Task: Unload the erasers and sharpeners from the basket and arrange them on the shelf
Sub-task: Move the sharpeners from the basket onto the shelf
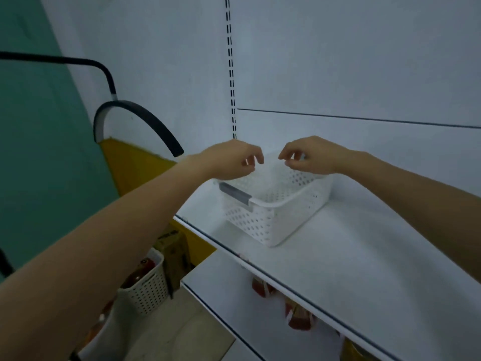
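Observation:
A white perforated basket [270, 220] with a grey handle stands on the white shelf [351, 256], near its left end. Its inside looks empty from here; no erasers or sharpeners show. My left hand [231, 158] hovers over the basket's far left rim, fingers curled loosely, nothing visible in them. My right hand [309, 155] hovers over the far right rim, fingers also curled and apart from the left hand by a small gap. Neither hand clearly touches the basket.
A lower shelf [234, 303] sits below, with reddish packets [296, 316] hanging under the upper one. On the floor at left stand a white woven basket [148, 290] with items and a cardboard box [174, 254]. A black curved trolley handle [145, 121] rises at left.

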Motion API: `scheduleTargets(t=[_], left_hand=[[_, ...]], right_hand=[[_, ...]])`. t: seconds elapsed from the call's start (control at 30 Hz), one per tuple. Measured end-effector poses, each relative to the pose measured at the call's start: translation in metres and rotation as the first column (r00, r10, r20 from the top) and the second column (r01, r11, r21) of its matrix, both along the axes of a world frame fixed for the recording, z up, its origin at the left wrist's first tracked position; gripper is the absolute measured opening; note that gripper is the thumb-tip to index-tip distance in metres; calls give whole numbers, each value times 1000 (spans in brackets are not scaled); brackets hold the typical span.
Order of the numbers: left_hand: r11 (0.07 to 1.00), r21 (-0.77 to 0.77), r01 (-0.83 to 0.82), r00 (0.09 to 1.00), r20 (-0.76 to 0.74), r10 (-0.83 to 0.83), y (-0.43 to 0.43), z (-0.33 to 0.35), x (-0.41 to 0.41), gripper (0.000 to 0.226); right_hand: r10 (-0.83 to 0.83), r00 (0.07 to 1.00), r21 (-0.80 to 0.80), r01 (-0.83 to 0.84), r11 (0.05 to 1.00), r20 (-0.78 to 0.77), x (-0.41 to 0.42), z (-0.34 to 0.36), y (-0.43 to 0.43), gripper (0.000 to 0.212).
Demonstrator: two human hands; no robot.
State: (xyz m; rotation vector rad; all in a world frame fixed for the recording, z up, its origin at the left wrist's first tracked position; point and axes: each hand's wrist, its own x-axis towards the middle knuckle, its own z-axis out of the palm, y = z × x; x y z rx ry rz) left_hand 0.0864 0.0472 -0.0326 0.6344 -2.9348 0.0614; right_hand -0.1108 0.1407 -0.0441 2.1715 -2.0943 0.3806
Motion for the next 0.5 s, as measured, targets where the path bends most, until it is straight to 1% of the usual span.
scheduleTargets(t=[0.07, 0.17, 0.23, 0.33, 0.43, 0.5], left_hand=[[997, 39, 66, 998, 22, -67, -10, -5, -13, 26], [983, 90, 160, 985, 45, -164, -24, -11, -33, 26], [973, 100, 207, 973, 78, -215, -34, -15, -44, 25], [953, 98, 287, 947, 118, -297, -53, -22, -62, 25], [910, 118, 398, 906, 105, -410, -66, -24, -78, 26], [871, 144, 469, 871, 85, -483, -71, -26, -84, 26]], right_hand=[[-29, 1000, 40, 30, 999, -10, -14, -6, -16, 24], [-57, 998, 59, 58, 997, -6, -25, -12, -28, 26], [-83, 996, 86, 84, 993, -20, -29, -16, -32, 27], [-161, 985, 150, 168, 974, -55, -37, -22, -38, 29], [-214, 975, 147, 220, 964, -54, -41, -22, -43, 28], [-236, 971, 148, 238, 960, -25, -36, -20, -47, 26]])
